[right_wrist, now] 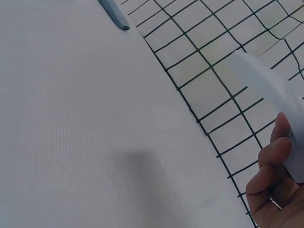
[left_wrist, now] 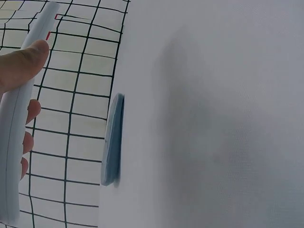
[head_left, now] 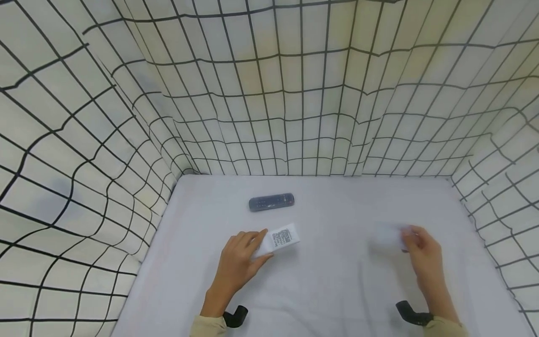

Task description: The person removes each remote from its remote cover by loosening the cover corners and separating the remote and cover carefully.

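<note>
My left hand (head_left: 237, 262) grips a long white slim case (head_left: 283, 236) between thumb and fingers. A dark square patch of print shows on its upper face in the head view. From the left wrist, the case (left_wrist: 13, 123) appears edge-on, with a seam along its side and the thumb (left_wrist: 28, 61) pressing one face. On the right, my right hand (head_left: 425, 248) pinches a pale, motion-blurred piece (head_left: 387, 236) above the table. That white piece (right_wrist: 261, 80) looks smooth and slightly curved with a rounded end in the right wrist view; its exact kind I cannot tell.
A dark remote control (head_left: 271, 202) lies on the white-covered table (head_left: 328, 290), beyond the left hand. Pale walls with a black grid (head_left: 311, 103) enclose the table's back and sides. Black wrist straps (head_left: 236, 317) show at both sleeves.
</note>
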`<action>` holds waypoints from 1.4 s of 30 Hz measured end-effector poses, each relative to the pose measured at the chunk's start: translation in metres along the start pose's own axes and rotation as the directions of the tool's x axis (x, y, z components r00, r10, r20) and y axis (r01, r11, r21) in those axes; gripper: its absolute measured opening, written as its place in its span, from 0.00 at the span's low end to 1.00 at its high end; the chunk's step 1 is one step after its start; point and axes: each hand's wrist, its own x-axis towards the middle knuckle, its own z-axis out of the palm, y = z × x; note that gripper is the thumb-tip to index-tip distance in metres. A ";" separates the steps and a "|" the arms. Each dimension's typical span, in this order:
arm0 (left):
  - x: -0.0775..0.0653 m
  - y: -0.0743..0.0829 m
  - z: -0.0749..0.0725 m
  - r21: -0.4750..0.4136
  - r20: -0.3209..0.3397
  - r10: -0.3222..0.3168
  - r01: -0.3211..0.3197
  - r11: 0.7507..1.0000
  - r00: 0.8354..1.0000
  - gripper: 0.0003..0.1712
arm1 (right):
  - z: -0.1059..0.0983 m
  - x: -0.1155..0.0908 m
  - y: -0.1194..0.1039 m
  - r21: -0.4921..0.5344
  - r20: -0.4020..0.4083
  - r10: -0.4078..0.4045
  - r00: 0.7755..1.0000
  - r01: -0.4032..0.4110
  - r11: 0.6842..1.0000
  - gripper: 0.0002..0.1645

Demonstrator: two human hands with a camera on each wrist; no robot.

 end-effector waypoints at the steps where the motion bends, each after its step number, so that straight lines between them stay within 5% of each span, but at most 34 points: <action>1: -0.002 -0.001 -0.001 0.001 -0.004 -0.007 0.007 1.000 1.000 0.37 | 0.000 0.001 0.001 0.006 0.001 -0.003 1.000 0.003 1.000 0.25; 27: -0.049 0.017 -0.034 -0.026 -0.051 -0.191 0.190 0.981 0.980 0.40 | 0.007 0.094 0.019 0.039 -0.026 -0.105 0.994 0.106 0.994 0.27; 42: -0.037 0.008 -0.029 -0.034 -0.092 -0.071 0.069 0.997 0.993 0.38 | 0.016 0.137 0.031 -0.061 -0.018 -0.022 1.000 0.020 0.998 0.34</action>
